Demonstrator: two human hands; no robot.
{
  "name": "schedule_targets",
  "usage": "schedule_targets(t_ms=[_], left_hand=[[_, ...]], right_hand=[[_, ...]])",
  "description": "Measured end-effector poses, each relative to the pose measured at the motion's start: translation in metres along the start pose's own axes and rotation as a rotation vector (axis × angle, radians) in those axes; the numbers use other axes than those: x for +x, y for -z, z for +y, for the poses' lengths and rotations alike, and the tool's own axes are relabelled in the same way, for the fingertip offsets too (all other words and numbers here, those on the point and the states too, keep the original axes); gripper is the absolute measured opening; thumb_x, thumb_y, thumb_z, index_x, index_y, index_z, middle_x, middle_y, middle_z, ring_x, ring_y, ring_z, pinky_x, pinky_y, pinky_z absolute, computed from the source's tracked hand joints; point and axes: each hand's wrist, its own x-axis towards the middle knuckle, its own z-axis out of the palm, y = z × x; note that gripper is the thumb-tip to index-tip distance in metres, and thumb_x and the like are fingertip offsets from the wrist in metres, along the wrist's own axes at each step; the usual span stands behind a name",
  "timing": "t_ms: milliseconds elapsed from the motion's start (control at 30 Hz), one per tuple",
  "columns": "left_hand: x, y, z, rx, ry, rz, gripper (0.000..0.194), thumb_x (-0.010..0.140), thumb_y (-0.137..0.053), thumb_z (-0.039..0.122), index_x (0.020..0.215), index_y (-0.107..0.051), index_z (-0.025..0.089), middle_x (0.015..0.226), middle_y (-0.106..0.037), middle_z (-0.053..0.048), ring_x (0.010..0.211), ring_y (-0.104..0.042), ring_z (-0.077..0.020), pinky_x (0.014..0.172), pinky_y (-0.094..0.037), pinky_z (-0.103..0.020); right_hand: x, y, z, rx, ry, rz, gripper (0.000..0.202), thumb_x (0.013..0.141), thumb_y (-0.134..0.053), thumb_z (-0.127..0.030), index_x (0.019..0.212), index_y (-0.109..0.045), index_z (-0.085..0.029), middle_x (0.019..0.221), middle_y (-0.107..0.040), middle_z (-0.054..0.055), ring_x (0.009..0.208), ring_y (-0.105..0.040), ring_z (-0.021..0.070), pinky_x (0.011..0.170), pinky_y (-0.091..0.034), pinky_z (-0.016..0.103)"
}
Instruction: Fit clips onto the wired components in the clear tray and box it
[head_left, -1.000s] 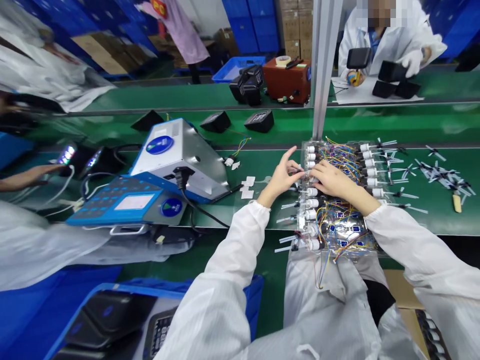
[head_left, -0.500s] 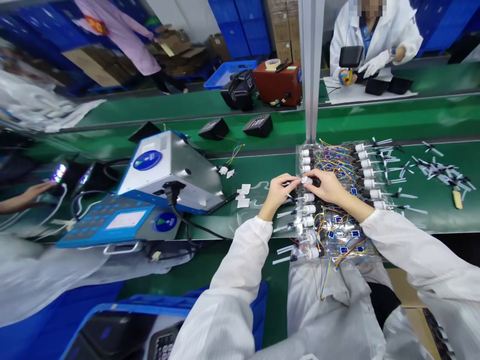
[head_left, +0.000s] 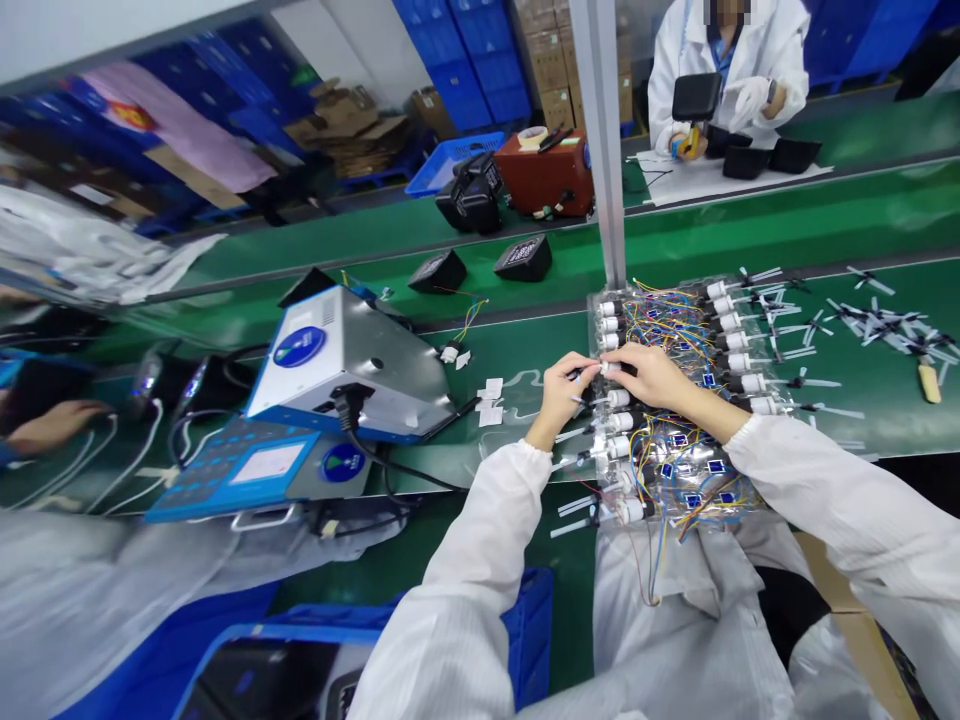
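Note:
My left hand (head_left: 560, 396) is closed, its thumb and fingers pinching a small dark part (head_left: 576, 374) that is mostly hidden. Against it, at the left edge of a clear plastic tray (head_left: 694, 505), my right hand (head_left: 643, 374) pinches a small white cylindrical motor (head_left: 609, 368). Similar white motors (head_left: 619, 447) stand in rows along both sides of the tray. Several carry black propellers with pale blades (head_left: 821, 383). Coloured wires (head_left: 675, 345) and small blue panels (head_left: 678, 440) fill the tray's middle. The fingertips of both hands nearly meet.
Loose propellers (head_left: 889, 325) and a yellowish stick (head_left: 928, 382) lie to the right. On the left stand a metal-cased instrument (head_left: 352, 370) with a black cable and white tags (head_left: 491, 400). A post (head_left: 602, 150) rises behind. A co-worker (head_left: 727, 90) sits opposite; another person's hand (head_left: 56, 425) is far left.
The view has shifted slightly. Both hands stay at the same motor, with the fingertips a little closer together. A person in pink at the back has moved left.

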Motion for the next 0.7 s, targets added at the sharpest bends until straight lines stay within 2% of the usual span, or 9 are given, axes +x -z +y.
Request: schedule_targets(t_ms=[133,333,567,700], left_hand=[[-0.002,0.000,0.000,0.022,-0.012,-0.021,0.028,0.086,-0.082,0.047,0.085,-0.081,0.019,0.079,-0.069,-0.005,0.071,-0.062,-0.0152,0.070,-0.048,-0.031],[-0.005,0.003,0.000,0.049,-0.045,-0.061,0.026,0.087,-0.081,0.046,0.088,-0.082,0.020,0.076,-0.068,-0.004,0.069,-0.061,-0.0153,0.071,-0.049,-0.032],[0.000,0.010,0.009,0.073,-0.067,-0.091,0.025,0.088,-0.080,0.045,0.092,-0.084,0.021,0.094,-0.077,-0.010,0.087,-0.070,-0.0202,0.083,-0.054,-0.036],[0.001,0.012,0.010,0.085,-0.067,-0.059,0.024,0.085,-0.083,0.044,0.087,-0.083,0.020,0.089,-0.077,-0.010,0.083,-0.070,-0.0199,0.081,-0.055,-0.036]], right_hand=[[-0.001,0.000,0.000,-0.022,-0.010,-0.023,0.026,0.098,-0.065,-0.024,0.120,-0.077,-0.018,0.111,-0.078,0.011,0.103,-0.072,0.0230,0.095,-0.056,0.039],[-0.002,-0.002,0.002,-0.027,-0.007,-0.056,0.025,0.098,-0.065,-0.025,0.119,-0.078,-0.019,0.108,-0.077,0.011,0.101,-0.071,0.0233,0.092,-0.056,0.038],[-0.001,0.000,0.002,0.000,-0.013,-0.042,0.026,0.097,-0.067,-0.027,0.120,-0.078,-0.021,0.110,-0.078,0.010,0.101,-0.072,0.0234,0.092,-0.056,0.039],[-0.001,0.001,0.001,0.000,-0.017,-0.044,0.026,0.098,-0.067,-0.028,0.120,-0.078,-0.022,0.111,-0.078,0.009,0.102,-0.072,0.0236,0.093,-0.055,0.039]])
